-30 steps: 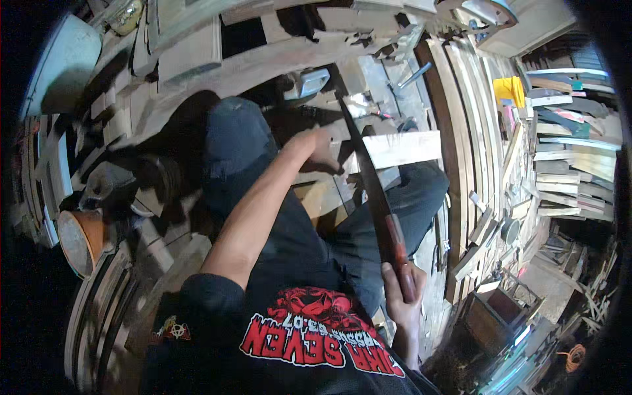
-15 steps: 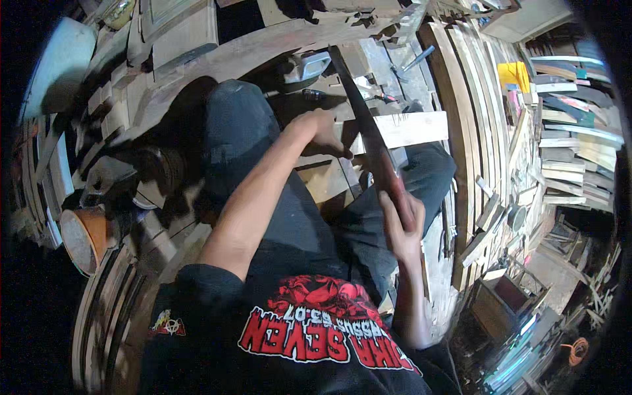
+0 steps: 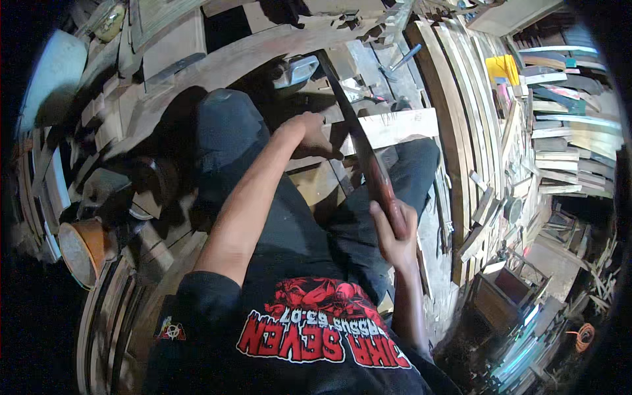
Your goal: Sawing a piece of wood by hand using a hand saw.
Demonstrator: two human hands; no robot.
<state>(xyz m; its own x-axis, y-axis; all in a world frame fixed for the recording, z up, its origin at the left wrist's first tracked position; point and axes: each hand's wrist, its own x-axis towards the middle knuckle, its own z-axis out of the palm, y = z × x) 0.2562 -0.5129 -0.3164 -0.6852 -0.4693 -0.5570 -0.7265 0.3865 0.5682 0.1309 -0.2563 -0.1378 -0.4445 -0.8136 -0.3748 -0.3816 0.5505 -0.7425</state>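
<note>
My right hand [image 3: 397, 232] is wrapped round the reddish-brown handle of a long, dark-bladed hand tool [image 3: 352, 118]. Its blade slants away to the far left and crosses a pale wooden board [image 3: 401, 125] lying between my knees. Whether the blade has teeth I cannot make out. Left of the blade, my left hand [image 3: 306, 135] is closed over the board's left part, its thumb and fingers curled down; the fingertips are partly in shadow. Dark marks show along the board's far edge.
A blue-grey hand tool [image 3: 296, 71] lies beyond my left hand. Past the board rests a blue-handled tool [image 3: 405, 58]. Long planks [image 3: 461, 131] run along the right, near a yellow object [image 3: 502, 69]. An orange bucket [image 3: 85, 247] stands at left; stacked wood [image 3: 559, 151] fills the far right.
The bladed tool has slid a little toward me across the board, with my right hand on its handle. My left hand stays on the board. The whole view has shifted slightly.
</note>
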